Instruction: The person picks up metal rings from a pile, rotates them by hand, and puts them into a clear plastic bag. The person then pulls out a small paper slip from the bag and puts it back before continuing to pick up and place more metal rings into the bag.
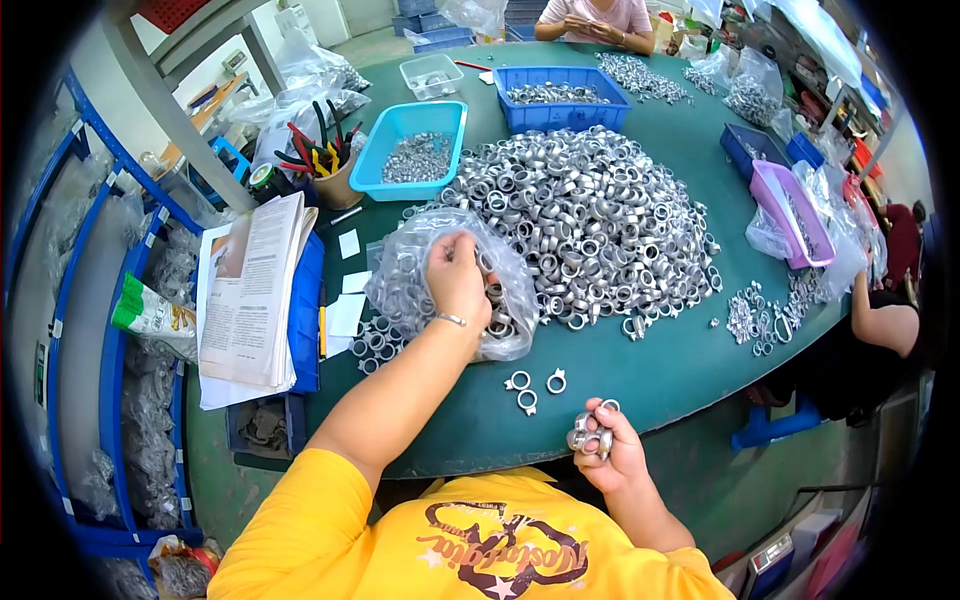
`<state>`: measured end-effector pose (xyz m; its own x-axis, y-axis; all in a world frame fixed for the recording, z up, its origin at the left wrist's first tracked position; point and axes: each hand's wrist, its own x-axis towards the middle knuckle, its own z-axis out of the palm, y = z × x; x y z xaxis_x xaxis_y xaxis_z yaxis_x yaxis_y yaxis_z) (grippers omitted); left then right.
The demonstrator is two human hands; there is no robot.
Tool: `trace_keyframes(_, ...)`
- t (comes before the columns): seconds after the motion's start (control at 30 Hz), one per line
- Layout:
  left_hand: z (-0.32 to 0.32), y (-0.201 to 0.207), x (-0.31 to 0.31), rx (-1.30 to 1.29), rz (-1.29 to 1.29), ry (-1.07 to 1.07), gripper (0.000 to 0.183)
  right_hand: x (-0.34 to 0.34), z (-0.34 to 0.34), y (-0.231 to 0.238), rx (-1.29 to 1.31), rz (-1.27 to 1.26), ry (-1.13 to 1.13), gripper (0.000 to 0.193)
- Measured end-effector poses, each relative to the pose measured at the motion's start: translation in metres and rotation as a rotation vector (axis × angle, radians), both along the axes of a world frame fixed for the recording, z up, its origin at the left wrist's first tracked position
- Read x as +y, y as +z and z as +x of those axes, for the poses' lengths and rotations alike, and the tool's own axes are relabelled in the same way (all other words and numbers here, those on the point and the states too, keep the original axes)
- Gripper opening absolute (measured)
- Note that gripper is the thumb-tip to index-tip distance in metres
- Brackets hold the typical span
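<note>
My left hand [460, 280] reaches into the mouth of a clear plastic bag [402, 262] with metal rings inside. Its fingers are curled closed, and what they hold is hidden. Close to my body, at the table's front edge, my right hand [617, 455] is closed around several metal rings [590, 437]. A few loose rings [527, 402], each with a small tab, lie on the green table between my hands. Just beyond the bag rises a large heap of similar rings [610, 220]. More rings [376, 343] lie at the bag's left side.
A light blue tub [360, 178] and a blue bin [565, 118] of small metal parts stand behind the heap. Papers [255, 290] and a pot of pliers [340, 185] are at left. A pink basket [795, 215] sits at right. Other people [600, 20] sit around the table.
</note>
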<state>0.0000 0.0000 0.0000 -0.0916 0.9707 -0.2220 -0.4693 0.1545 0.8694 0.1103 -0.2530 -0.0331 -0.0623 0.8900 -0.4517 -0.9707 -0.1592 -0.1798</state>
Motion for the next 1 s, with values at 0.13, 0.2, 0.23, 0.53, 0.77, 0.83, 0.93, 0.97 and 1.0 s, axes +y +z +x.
trace_keyframes(0.13, -0.007, -0.007, 0.018, 0.443, 0.438, 0.084, 0.01, 0.002, -0.005, 0.005, 0.036, -0.039, -0.018, 0.009)
trace_keyframes(0.2, -0.017, -0.02, 0.027, 0.701, 0.636, 0.035, 0.008, 0.003, -0.005, 0.004, 0.035, -0.045, -0.02, 0.009)
trace_keyframes(0.23, -0.018, -0.014, 0.023, 0.817, 0.751, -0.047, 0.008, 0.003, -0.004, 0.003, 0.039, -0.045, -0.027, 0.009)
trace_keyframes(0.53, -0.038, -0.007, -0.014, 1.46, 1.232, -0.458, 0.018, 0.014, -0.009, -0.001, 0.083, -0.003, 0.005, 0.014)
trace_keyframes(0.77, -0.033, 0.001, -0.038, 1.199, 1.212, -0.321, 0.019, 0.016, -0.014, -0.003, 0.119, 0.067, -0.052, 0.028)
trace_keyframes(0.83, -0.05, 0.001, -0.077, 0.884, 1.022, -0.478, 0.015, 0.02, -0.018, -0.002, 0.143, 0.114, -0.042, 0.031)
trace_keyframes(0.93, -0.052, -0.006, -0.128, 0.154, 0.18, -0.742, 0.023, 0.028, -0.022, 0.0, 0.126, 0.154, -0.021, 0.033)
trace_keyframes(0.97, -0.052, -0.009, -0.137, -0.032, -0.022, -0.759, 0.028, 0.032, -0.025, 0.003, 0.114, 0.163, -0.01, 0.034)
trace_keyframes(1.0, -0.054, -0.009, -0.142, -0.166, -0.156, -0.798, 0.034, 0.036, -0.028, 0.007, 0.129, 0.156, -0.003, 0.035)
